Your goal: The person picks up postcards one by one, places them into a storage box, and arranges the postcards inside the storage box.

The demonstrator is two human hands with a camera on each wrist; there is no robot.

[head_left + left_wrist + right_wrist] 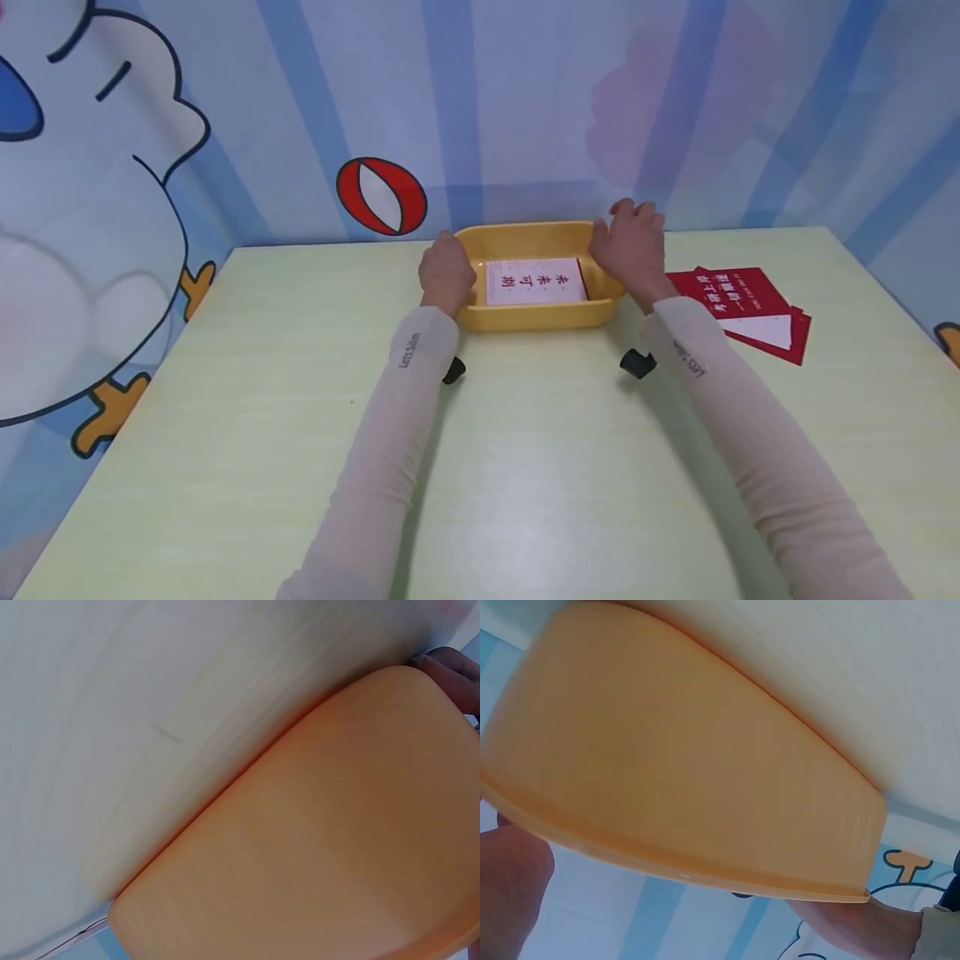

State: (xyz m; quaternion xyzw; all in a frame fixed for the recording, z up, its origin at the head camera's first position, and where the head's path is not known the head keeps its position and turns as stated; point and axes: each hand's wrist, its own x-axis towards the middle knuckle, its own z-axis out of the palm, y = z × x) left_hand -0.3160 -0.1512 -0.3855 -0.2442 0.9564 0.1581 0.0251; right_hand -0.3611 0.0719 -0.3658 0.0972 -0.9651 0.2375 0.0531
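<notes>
In the head view a yellow plastic tray (540, 318) stands near the table's back edge, with a white card (536, 282) printed in red lying inside. My left hand (446, 271) grips the tray's left end. At the right end, my right hand (633, 250) holds the rim, its thumb at the tray's inner edge and its other fingers beyond the rim. The left wrist view shows fingertips (454, 675) against the tray's outer wall (315, 825). In the right wrist view the tray wall (682, 750) fills the middle, with right-hand digits (517, 877) by the rim.
Several red and white cards (738, 300) lie overlapping to the right of the tray, beside my right wrist. Behind the table (510, 467) rises a blue striped backdrop (525, 108) with cartoon drawings. Black wrist devices (637, 363) hang under both sleeves.
</notes>
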